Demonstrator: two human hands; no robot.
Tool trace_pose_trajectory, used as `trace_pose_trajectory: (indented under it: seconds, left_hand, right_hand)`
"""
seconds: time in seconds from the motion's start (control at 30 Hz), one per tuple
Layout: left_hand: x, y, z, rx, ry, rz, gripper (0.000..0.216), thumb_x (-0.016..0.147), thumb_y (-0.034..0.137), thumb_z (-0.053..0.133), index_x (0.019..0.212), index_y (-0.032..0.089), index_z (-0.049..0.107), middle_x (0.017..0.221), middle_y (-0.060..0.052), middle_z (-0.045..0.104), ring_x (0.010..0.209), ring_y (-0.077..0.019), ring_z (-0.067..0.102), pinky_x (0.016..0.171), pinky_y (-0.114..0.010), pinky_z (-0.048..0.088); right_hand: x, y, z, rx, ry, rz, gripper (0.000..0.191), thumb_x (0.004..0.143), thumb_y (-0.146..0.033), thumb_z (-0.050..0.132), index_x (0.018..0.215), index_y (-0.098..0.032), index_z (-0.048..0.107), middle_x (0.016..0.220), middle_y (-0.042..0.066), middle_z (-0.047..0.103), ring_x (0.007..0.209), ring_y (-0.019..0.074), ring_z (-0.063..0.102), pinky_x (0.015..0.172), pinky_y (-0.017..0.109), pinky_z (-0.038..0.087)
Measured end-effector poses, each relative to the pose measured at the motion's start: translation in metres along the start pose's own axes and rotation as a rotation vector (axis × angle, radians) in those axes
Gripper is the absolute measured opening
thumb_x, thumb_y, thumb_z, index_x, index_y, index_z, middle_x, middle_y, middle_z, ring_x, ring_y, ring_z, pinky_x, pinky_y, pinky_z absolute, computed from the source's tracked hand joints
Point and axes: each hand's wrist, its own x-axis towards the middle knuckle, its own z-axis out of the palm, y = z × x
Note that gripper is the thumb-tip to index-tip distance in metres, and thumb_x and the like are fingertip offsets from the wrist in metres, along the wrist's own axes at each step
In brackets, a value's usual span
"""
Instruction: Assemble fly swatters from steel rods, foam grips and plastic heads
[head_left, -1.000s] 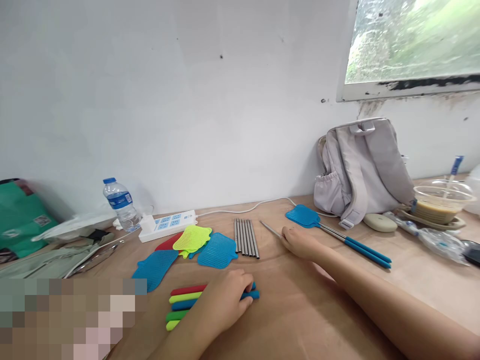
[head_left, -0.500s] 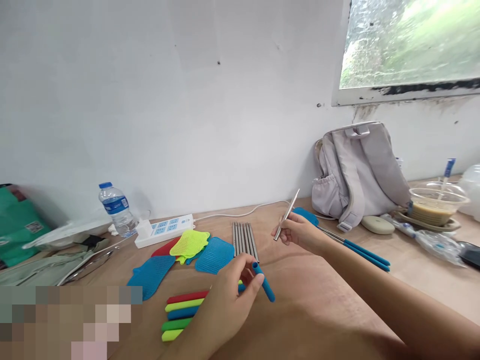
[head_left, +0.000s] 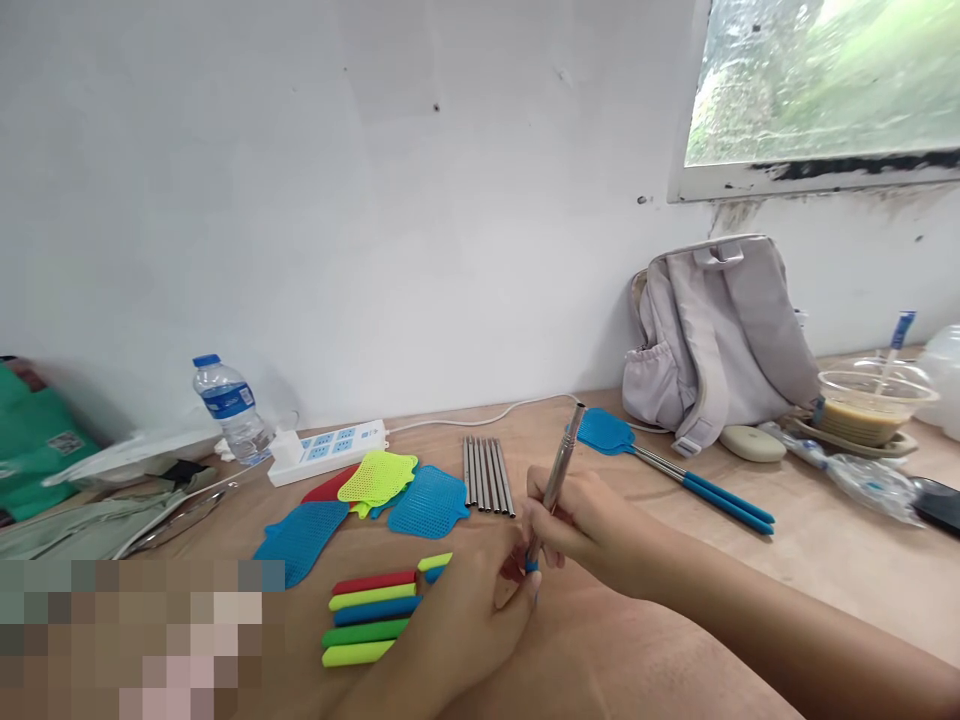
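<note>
- Right hand [head_left: 581, 525] pinches a thin silver metal rod [head_left: 559, 470], tilted upright above the wooden tabletop [head_left: 750, 590].
- Left hand [head_left: 480, 610] closes on a short blue rubber grip sleeve [head_left: 532, 566], meeting the rod's lower end.
- Best bet here, I'd say: line up rod and sleeve, push straight, don't twist off-axis.
- Spare coloured sleeves [head_left: 371, 615] and steel rods [head_left: 486, 475] lie nearby.
- Clear water bottle [head_left: 229, 405]: label unreadable.
</note>
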Motion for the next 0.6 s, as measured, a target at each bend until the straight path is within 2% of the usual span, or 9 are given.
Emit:
trace_pose_trajectory:
  seconds: [0.17, 0.27, 0.37, 0.47, 0.53, 0.6]
  left_hand:
    - [0.001, -0.007, 0.007, -0.064, 0.018, -0.061, 0.006, 0.078, 0.022, 0.045, 0.081, 0.02, 0.05, 0.082, -0.003, 0.058, 0.076, -0.0162, 0.054, 0.069, -0.028, 0.042]
    - [0.002, -0.011, 0.009, -0.086, 0.027, -0.096, 0.009, 0.078, 0.023, 0.044, 0.083, 0.019, 0.051, 0.082, -0.003, 0.059, 0.076, -0.0171, 0.055, 0.068, -0.029, 0.043]
    - [0.002, -0.012, 0.011, -0.084, 0.062, -0.07, 0.012, 0.078, 0.022, 0.044, 0.087, 0.019, 0.052, 0.083, -0.003, 0.059, 0.077, -0.0165, 0.055, 0.069, -0.029, 0.043]
    - [0.002, -0.008, 0.014, -0.059, 0.063, -0.022, 0.011, 0.077, 0.021, 0.045, 0.086, 0.02, 0.052, 0.086, -0.002, 0.059, 0.081, -0.0162, 0.054, 0.073, -0.028, 0.042]
    - [0.001, -0.004, 0.012, -0.043, 0.038, -0.011, 0.009, 0.077, 0.021, 0.046, 0.084, 0.021, 0.051, 0.086, -0.002, 0.059, 0.082, -0.0165, 0.053, 0.074, -0.028, 0.042]
    - [0.002, -0.002, 0.006, -0.038, -0.006, -0.011, 0.011, 0.078, 0.024, 0.046, 0.087, 0.021, 0.05, 0.087, -0.002, 0.058, 0.082, -0.0167, 0.053, 0.075, -0.028, 0.042]
  right_hand:
    - [0.002, 0.003, 0.006, -0.13, -0.07, -0.034, 0.018, 0.087, -0.027, 0.037, 0.076, -0.019, 0.048, 0.081, 0.004, 0.058, 0.068, 0.0144, 0.054, 0.061, 0.025, 0.04]
    - [0.003, 0.007, 0.012, -0.14, -0.027, -0.061, 0.016, 0.087, -0.029, 0.04, 0.079, -0.018, 0.049, 0.084, 0.005, 0.056, 0.074, 0.0162, 0.053, 0.065, 0.028, 0.041]
    - [0.003, 0.006, 0.016, 0.113, 0.15, -0.088, 0.011, 0.084, -0.03, 0.047, 0.083, -0.019, 0.046, 0.08, 0.002, 0.054, 0.07, 0.0142, 0.053, 0.062, 0.028, 0.043]
    - [0.002, 0.002, 0.018, 0.486, 0.274, -0.168, 0.017, 0.09, -0.034, 0.038, 0.082, -0.019, 0.042, 0.073, 0.0, 0.053, 0.058, 0.0106, 0.052, 0.054, 0.025, 0.045]
    - [0.0, 0.002, 0.02, 0.559, 0.293, -0.243, 0.024, 0.092, -0.035, 0.031, 0.076, -0.02, 0.041, 0.066, -0.001, 0.052, 0.053, 0.0098, 0.051, 0.049, 0.023, 0.043]
    - [0.0, 0.006, 0.024, 0.508, 0.299, -0.302, 0.028, 0.093, -0.035, 0.03, 0.071, -0.02, 0.041, 0.061, -0.002, 0.051, 0.052, 0.0096, 0.05, 0.048, 0.022, 0.042]
